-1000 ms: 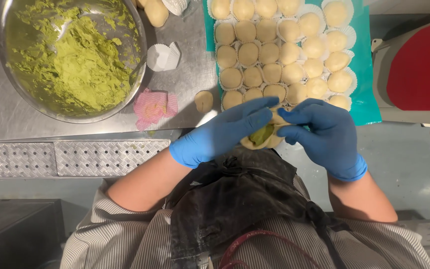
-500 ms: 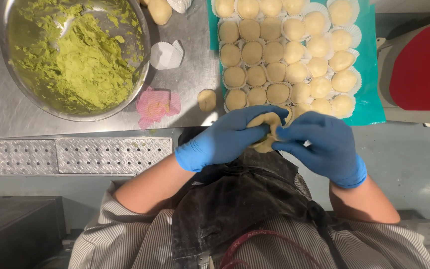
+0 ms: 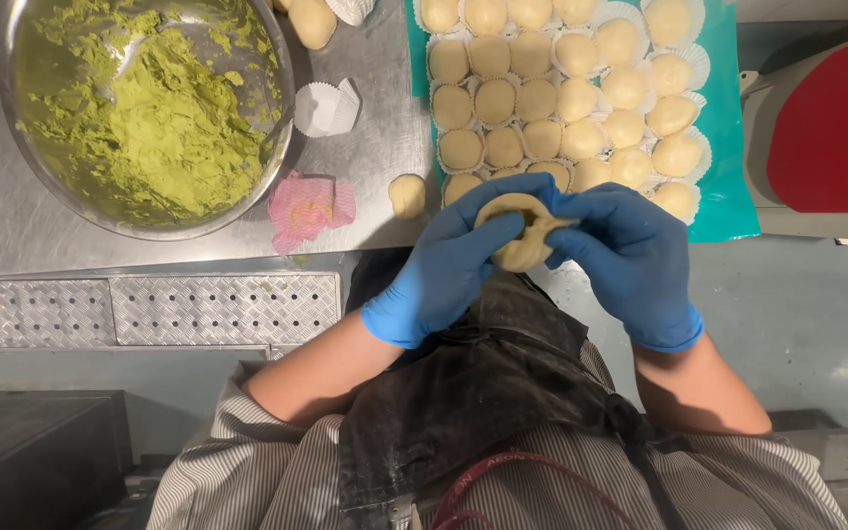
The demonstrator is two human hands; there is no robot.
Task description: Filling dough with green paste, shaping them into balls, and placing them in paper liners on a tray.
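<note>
I see soft pale dough ball, rounded, pinched between gloved left hand and right hand, fingers curled tight; steel bowl at 10 o'clock.

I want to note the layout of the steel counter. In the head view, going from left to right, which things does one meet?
Metal bowl of green filling → stack of white paper cups → pink cloth → single dough ball → teal tray of dough balls → red board.
</note>
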